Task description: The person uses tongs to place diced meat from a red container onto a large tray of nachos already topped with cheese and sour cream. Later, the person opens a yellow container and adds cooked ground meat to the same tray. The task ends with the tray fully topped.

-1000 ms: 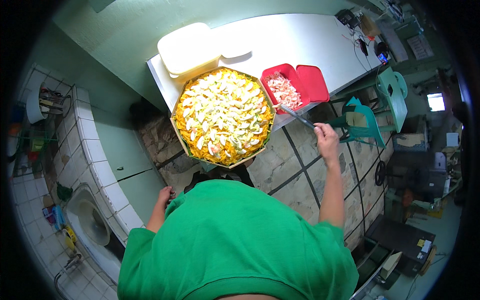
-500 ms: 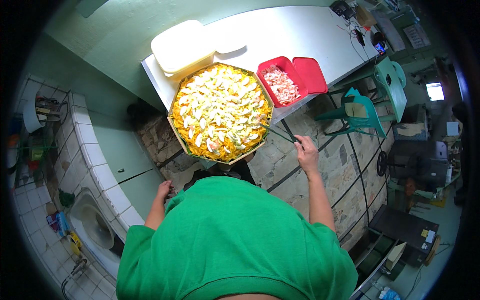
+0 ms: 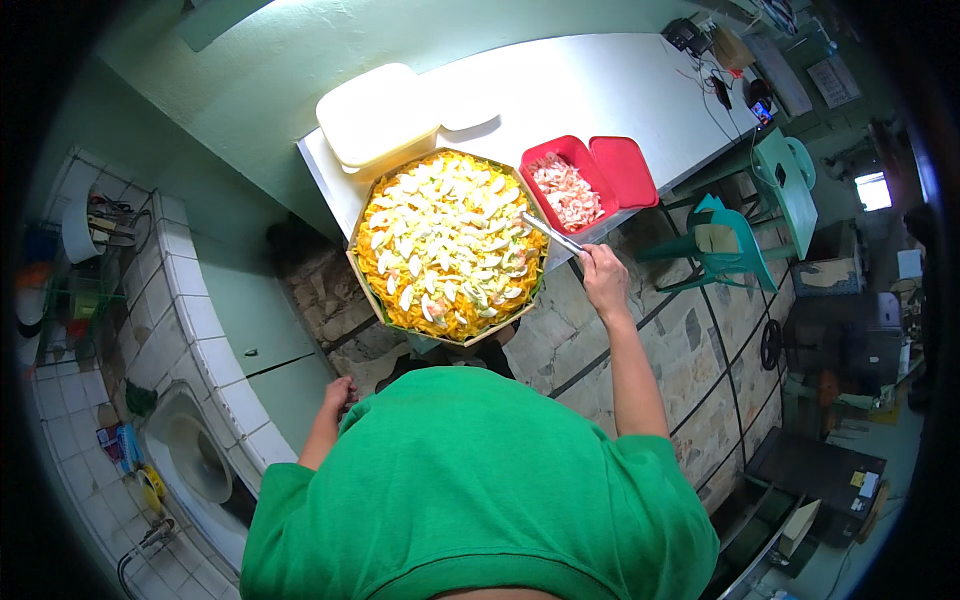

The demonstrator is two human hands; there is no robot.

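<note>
My right hand [image 3: 605, 280] is closed round the handle end of a pair of tongs [image 3: 556, 236]. The tongs' tips reach over the right rim of an octagonal tray [image 3: 362, 290], and their two arms lie close together. The tray is heaped with orange-yellow noodles [image 3: 500, 300], topped with pale boiled egg slices and shredded greens. To the right of it, peeled pink shrimp [image 3: 566, 190] fill a red plastic container [image 3: 610, 212]. Down at the left beside my body hangs my left hand [image 3: 341, 395], its fingers curled, with nothing visible in them.
On the white table [image 3: 580, 75] stands a large pale tub [image 3: 380, 115], behind the tray. A red lid [image 3: 625, 172] lies against the shrimp container. Green plastic chairs [image 3: 715, 245] stand at the right. A tiled counter [image 3: 215, 370] with a sink [image 3: 190, 450] runs along the left.
My right hand has moved up and slightly left, turning the tongs, whose tips now lie higher along the tray's right side. The tongs' arms look closer together. The whole view has shifted slightly.
</note>
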